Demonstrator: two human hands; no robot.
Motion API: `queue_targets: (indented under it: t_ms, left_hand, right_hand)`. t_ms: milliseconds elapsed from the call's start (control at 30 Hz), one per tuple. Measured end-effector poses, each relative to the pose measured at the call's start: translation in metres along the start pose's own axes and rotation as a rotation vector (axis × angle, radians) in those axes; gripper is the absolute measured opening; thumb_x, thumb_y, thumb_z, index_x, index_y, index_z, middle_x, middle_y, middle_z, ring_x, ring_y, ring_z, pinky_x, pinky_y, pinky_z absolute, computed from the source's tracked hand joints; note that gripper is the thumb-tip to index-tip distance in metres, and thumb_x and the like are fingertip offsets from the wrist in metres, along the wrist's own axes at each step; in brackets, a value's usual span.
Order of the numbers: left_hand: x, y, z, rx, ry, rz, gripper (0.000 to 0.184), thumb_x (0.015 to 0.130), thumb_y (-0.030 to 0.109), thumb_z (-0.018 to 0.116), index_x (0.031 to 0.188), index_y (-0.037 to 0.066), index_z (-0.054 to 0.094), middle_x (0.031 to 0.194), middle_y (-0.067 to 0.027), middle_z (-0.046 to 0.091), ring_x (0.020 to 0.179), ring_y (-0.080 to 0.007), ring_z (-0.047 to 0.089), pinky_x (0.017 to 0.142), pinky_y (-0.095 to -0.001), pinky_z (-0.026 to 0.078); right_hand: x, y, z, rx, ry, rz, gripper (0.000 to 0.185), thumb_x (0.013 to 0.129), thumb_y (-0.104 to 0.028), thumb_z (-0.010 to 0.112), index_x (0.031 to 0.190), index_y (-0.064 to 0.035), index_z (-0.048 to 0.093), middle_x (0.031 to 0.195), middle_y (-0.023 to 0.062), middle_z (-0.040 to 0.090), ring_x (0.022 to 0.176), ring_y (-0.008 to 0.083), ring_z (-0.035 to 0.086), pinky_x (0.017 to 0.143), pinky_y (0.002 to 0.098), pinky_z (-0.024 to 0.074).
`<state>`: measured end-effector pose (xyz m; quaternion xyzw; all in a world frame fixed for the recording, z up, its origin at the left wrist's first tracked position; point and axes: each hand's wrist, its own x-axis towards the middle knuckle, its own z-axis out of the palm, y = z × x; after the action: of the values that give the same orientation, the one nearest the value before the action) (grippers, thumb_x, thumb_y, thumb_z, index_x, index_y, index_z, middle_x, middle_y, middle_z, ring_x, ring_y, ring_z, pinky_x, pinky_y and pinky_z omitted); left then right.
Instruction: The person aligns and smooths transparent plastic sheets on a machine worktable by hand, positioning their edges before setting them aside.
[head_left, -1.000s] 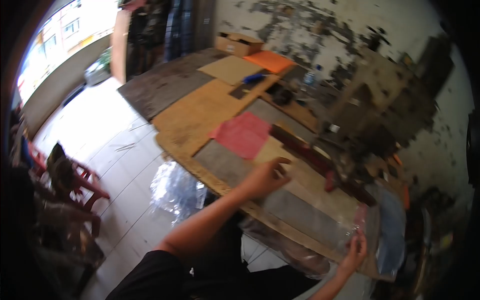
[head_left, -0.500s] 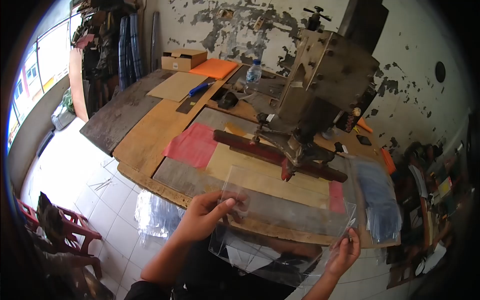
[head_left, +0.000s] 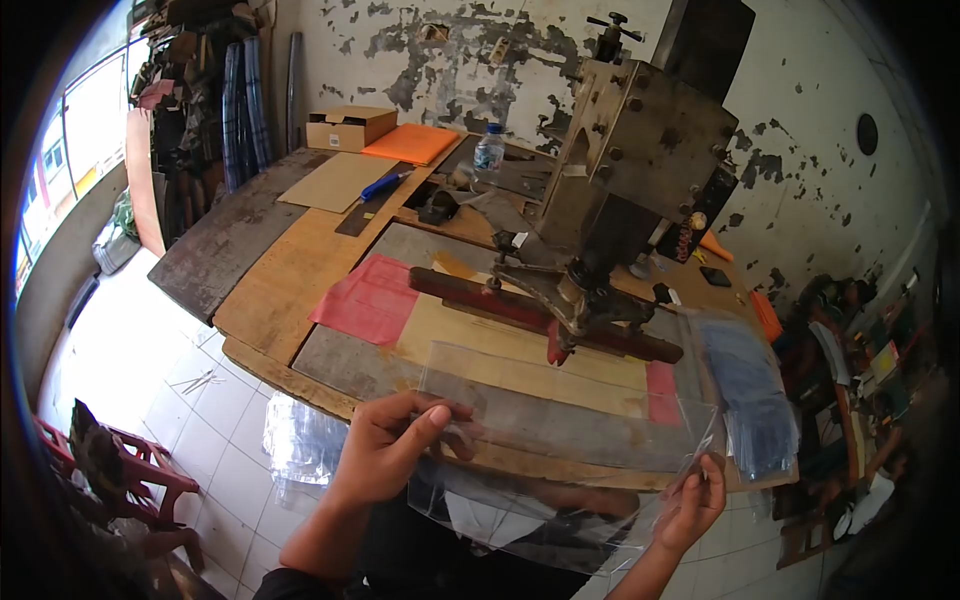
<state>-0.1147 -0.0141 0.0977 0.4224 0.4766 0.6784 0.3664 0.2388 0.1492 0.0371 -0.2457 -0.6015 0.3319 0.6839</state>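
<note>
Sheet of clear plastic [head_left: 555, 450] spans the table [head_left: 287, 376]'s near edge | my left hand [head_left: 385, 445] pinches its left side; my right hand [head_left: 692, 505] grips its right edge | step, I judge: holding it spread | next move calls for even tension, clear of red bar [head_left: 528, 312]

My left hand [head_left: 388, 445] pinching, thumb toward bent fingers, my right hand [head_left: 692, 505] well apart, its fingers curled, both forearms [head_left: 325, 530] slanting up rightward

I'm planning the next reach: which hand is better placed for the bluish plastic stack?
Likely the right hand: it's close beside the bluish plastic stack, while the left hand is across the clear sheet.
</note>
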Motion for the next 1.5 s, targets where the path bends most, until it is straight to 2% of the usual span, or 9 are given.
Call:
queue_targets:
  t_ms: [200, 400, 567, 667, 833, 900, 1033, 1200, 1500]
  left_hand:
    - [0.006, -0.010, -0.004, -0.056, -0.001, 0.011, 0.030, 0.111, 0.023, 0.060, 0.120, -0.004, 0.071, 0.111, -0.0136, 0.079, 0.089, -0.0203, 0.079, 0.073, -0.0270, 0.056]
    - [0.013, -0.029, -0.009, -0.143, 0.037, 0.032, 0.019, 0.107, 0.011, 0.064, 0.117, -0.003, 0.072, 0.135, -0.0216, 0.070, 0.113, -0.0261, 0.075, 0.087, -0.0330, 0.058]
    - [0.019, -0.054, -0.024, -0.274, -0.099, 0.250, 0.011, 0.096, -0.006, 0.067, 0.104, -0.001, 0.073, 0.155, -0.0256, 0.052, 0.127, -0.0370, 0.068, 0.102, -0.0428, 0.056]
    - [0.016, -0.059, -0.032, -0.166, -0.150, 0.249, 0.014, 0.095, -0.007, 0.067, 0.107, 0.000, 0.070, 0.154, -0.0267, 0.052, 0.128, -0.0391, 0.068, 0.105, -0.0472, 0.055]
    - [0.004, -0.048, -0.031, -0.210, -0.148, 0.058, 0.037, 0.098, 0.002, 0.070, 0.132, 0.001, 0.056, 0.150, -0.0265, 0.057, 0.129, -0.0392, 0.067, 0.107, -0.0473, 0.053]
    - [-0.002, -0.054, -0.043, -0.083, -0.151, -0.076, 0.061, 0.100, 0.013, 0.074, 0.150, 0.002, 0.041, 0.138, -0.0233, 0.067, 0.125, -0.0318, 0.070, 0.108, -0.0423, 0.051]
    - [-0.015, -0.070, -0.059, -0.074, -0.197, -0.102, 0.055, 0.098, 0.015, 0.078, 0.144, 0.001, 0.051, 0.128, -0.0201, 0.073, 0.120, -0.0264, 0.071, 0.107, -0.0398, 0.051]
    - [-0.020, -0.063, -0.061, -0.062, -0.168, -0.042, 0.038, 0.090, 0.027, 0.087, 0.111, -0.003, 0.079, 0.117, -0.0184, 0.079, 0.118, -0.0274, 0.072, 0.105, -0.0404, 0.053]
    - [-0.019, -0.054, -0.072, 0.140, -0.272, 0.120, 0.040, 0.090, 0.034, 0.084, 0.106, -0.002, 0.082, 0.117, -0.0194, 0.079, 0.118, -0.0292, 0.074, 0.103, -0.0390, 0.055]
  right_hand:
    - [-0.001, 0.002, 0.000, 0.009, -0.016, 0.018, 0.035, 0.097, -0.019, 0.076, 0.124, 0.0027, 0.070, 0.127, 0.0140, 0.063, 0.065, 0.0111, 0.057, 0.047, 0.0235, 0.0437]
    - [0.000, -0.004, 0.020, -0.003, -0.032, 0.026, 0.060, 0.096, -0.019, 0.078, 0.148, -0.0009, 0.055, 0.131, 0.0121, 0.063, 0.087, 0.0126, 0.064, 0.070, 0.0239, 0.0533]
    - [0.008, -0.015, 0.025, 0.001, -0.223, 0.350, 0.076, 0.096, -0.027, 0.081, 0.158, -0.0010, 0.045, 0.120, 0.0091, 0.070, 0.103, 0.0159, 0.067, 0.090, 0.0297, 0.0548]
    - [0.003, -0.011, 0.017, -0.023, -0.300, 0.381, 0.075, 0.096, -0.028, 0.081, 0.156, -0.0005, 0.048, 0.113, 0.0087, 0.072, 0.100, 0.0151, 0.067, 0.093, 0.0297, 0.0541]
    - [0.000, -0.009, 0.011, 0.107, -0.419, 0.338, 0.056, 0.089, 0.005, 0.077, 0.142, 0.0022, 0.059, 0.119, 0.0153, 0.073, 0.115, 0.0287, 0.072, 0.098, 0.0375, 0.0548]
    - [0.001, -0.012, 0.015, 0.118, -0.420, 0.346, 0.058, 0.089, -0.007, 0.082, 0.142, 0.0011, 0.059, 0.119, 0.0148, 0.073, 0.114, 0.0297, 0.072, 0.100, 0.0414, 0.0546]
    - [0.009, -0.009, 0.022, 0.182, -0.538, 0.293, 0.063, 0.088, -0.021, 0.089, 0.140, 0.0007, 0.060, 0.123, 0.0140, 0.071, 0.115, 0.0329, 0.071, 0.103, 0.0462, 0.0549]
    - [0.024, -0.029, 0.029, 0.143, -0.704, 0.417, 0.055, 0.089, -0.013, 0.087, 0.138, 0.0020, 0.065, 0.133, 0.0166, 0.068, 0.116, 0.0279, 0.069, 0.102, 0.0389, 0.0509]
    - [0.038, -0.015, 0.034, 0.101, -0.751, 0.450, 0.016, 0.091, -0.004, 0.082, 0.106, 0.0017, 0.080, 0.128, 0.0172, 0.070, 0.107, 0.0229, 0.071, 0.090, 0.0316, 0.0546]
